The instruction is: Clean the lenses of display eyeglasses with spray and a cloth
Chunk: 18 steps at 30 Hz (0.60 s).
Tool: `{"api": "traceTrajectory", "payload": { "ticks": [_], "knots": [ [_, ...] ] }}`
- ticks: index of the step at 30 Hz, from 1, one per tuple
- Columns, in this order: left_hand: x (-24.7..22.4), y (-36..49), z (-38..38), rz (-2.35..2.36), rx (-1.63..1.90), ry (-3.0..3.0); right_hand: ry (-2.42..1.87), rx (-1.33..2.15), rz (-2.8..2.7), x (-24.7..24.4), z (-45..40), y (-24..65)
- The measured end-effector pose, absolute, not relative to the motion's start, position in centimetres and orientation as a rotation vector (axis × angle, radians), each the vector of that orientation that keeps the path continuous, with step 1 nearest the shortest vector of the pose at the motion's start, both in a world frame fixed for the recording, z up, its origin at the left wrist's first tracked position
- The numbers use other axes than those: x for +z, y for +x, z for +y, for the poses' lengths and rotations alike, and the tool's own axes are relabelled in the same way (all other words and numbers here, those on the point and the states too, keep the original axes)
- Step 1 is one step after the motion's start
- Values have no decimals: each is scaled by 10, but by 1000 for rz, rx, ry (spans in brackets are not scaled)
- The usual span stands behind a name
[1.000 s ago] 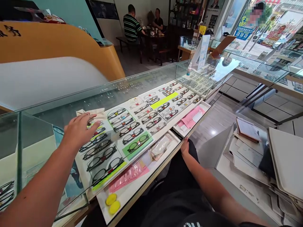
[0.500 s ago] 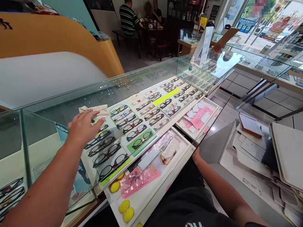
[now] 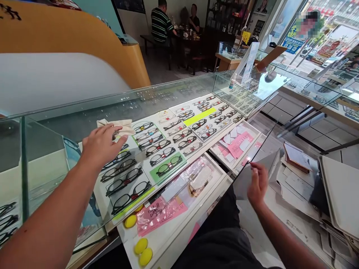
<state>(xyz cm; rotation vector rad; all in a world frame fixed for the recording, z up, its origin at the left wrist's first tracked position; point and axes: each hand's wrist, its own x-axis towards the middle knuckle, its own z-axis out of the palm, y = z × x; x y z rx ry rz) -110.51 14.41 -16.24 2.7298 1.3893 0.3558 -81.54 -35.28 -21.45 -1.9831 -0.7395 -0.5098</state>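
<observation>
My left hand (image 3: 102,145) lies over a cream cloth (image 3: 126,127) above a glass display case (image 3: 84,114), its fingers stretched and its thumb apart. Much of the cloth is hidden under the fingers. Below are rows of eyeglasses (image 3: 161,156), several on white and green display cards, near an open drawer (image 3: 168,239). My right hand (image 3: 258,183) is raised at the right, beside the dark slanted edge of a panel (image 3: 265,140). Its fingers are curled and close together, with the fingertips at that edge; what they hold, if anything, cannot be made out.
Pink packets (image 3: 161,215) and yellow oval cases (image 3: 140,245) lie in the drawer. Papers and a notebook (image 3: 297,157) are stacked at the right. A spray bottle (image 3: 232,81) and a white sign (image 3: 249,61) stand farther back. Two people (image 3: 161,22) sit at a table.
My right hand has risen from the drawer's end to the panel's edge, up and to the right. My left hand stays over the cloth; the view has shifted slightly.
</observation>
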Motion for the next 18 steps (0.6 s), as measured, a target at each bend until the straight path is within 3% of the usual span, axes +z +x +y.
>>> {"api": "traceTrajectory", "payload": {
  "ticks": [2, 6, 9, 18],
  "knots": [
    [-163, -1105, 143, 1390, 377, 2727, -2104, -434, -1150, -171, -347, -797],
    [-160, -1105, 139, 1390, 380, 2699, -2293, 153, -1934, -129, -294, -739],
    [-158, -1105, 137, 1392, 379, 2681, -2467, 266, -2289, -146, -235, -698],
    [-162, -1109, 140, 1373, 436, 2657, -2526, 44, -2411, -222, -101, -629]
  ]
}}
